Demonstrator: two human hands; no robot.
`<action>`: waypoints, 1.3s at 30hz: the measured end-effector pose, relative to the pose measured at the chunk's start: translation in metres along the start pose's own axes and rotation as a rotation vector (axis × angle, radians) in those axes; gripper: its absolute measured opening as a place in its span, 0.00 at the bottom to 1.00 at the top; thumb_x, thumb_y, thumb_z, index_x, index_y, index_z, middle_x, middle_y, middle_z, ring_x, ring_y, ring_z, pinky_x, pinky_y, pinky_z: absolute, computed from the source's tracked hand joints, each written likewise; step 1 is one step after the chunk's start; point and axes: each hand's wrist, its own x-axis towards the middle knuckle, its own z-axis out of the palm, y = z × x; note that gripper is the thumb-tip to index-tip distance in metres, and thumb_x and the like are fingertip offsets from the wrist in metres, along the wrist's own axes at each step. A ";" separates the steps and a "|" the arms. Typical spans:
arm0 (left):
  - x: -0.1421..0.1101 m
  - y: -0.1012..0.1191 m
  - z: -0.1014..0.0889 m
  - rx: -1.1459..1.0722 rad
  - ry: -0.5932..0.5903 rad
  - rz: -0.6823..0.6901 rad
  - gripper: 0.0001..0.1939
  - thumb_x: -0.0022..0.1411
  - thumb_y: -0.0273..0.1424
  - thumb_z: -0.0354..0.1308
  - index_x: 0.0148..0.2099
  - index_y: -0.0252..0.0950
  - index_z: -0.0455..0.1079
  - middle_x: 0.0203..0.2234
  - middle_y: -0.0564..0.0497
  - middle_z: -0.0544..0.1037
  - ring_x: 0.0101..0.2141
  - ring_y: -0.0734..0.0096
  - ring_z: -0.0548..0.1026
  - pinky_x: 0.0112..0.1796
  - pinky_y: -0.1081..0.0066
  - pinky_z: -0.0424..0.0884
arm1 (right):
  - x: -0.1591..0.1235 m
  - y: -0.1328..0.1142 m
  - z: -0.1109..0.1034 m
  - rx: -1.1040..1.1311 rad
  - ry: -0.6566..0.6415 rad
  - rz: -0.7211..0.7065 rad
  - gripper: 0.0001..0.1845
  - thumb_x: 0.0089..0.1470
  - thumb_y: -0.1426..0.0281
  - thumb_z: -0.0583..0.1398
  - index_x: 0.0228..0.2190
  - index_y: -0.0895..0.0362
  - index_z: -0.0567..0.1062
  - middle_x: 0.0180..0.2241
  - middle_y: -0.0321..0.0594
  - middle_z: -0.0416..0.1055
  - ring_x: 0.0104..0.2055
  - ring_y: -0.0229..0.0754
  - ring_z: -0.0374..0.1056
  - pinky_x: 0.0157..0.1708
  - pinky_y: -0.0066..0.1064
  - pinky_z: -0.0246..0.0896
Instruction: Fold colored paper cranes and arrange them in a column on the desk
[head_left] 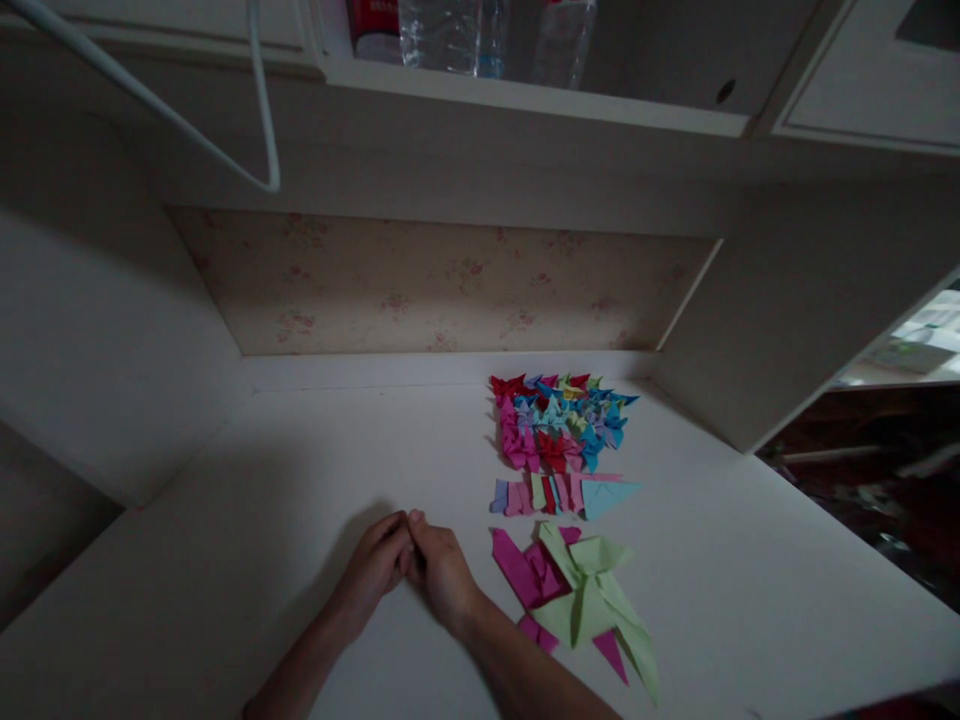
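My left hand (pixel 377 556) and my right hand (pixel 444 565) meet above the white desktop, fingers curled together and fingertips touching. Anything between them is hidden by the fingers. Just right of my right hand lie a large light-green folded paper figure (pixel 592 598) and a magenta folded paper figure (pixel 517 568), the green one overlapping the magenta. Behind these runs a row of narrow folded paper pieces (pixel 525 496), ending in a light-blue pointed one (pixel 606 496). Farther back, many small colourful origami figures (pixel 559 420) sit packed together.
The white desktop (pixel 360 440) is enclosed by side panels and a floral-papered back wall (pixel 450 290). Overhead, a shelf (pixel 540 105) holds clear plastic bottles (pixel 442 35) and a red container (pixel 376 25). A white cable-like arm (pixel 165 112) hangs at upper left.
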 end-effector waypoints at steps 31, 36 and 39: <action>-0.002 0.004 0.003 0.000 -0.007 0.005 0.22 0.52 0.46 0.60 0.21 0.37 0.57 0.12 0.62 0.56 0.15 0.83 0.50 0.18 0.77 0.42 | -0.004 -0.006 0.002 0.102 -0.011 0.050 0.32 0.50 0.44 0.57 0.13 0.58 0.68 0.11 0.29 0.56 0.15 0.30 0.45 0.19 0.29 0.33; -0.002 0.004 0.003 -0.012 0.008 -0.009 0.21 0.52 0.47 0.60 0.22 0.37 0.58 0.12 0.62 0.57 0.14 0.83 0.50 0.18 0.77 0.42 | -0.004 -0.008 0.003 0.115 -0.034 0.048 0.31 0.52 0.46 0.57 0.12 0.58 0.68 0.10 0.28 0.54 0.14 0.30 0.42 0.19 0.29 0.31; -0.001 0.002 0.001 -0.016 0.008 -0.017 0.21 0.53 0.46 0.60 0.23 0.37 0.58 0.12 0.62 0.57 0.14 0.83 0.50 0.18 0.77 0.41 | -0.004 -0.010 0.003 0.131 -0.034 0.051 0.31 0.52 0.47 0.57 0.12 0.58 0.68 0.10 0.27 0.52 0.14 0.30 0.41 0.19 0.29 0.30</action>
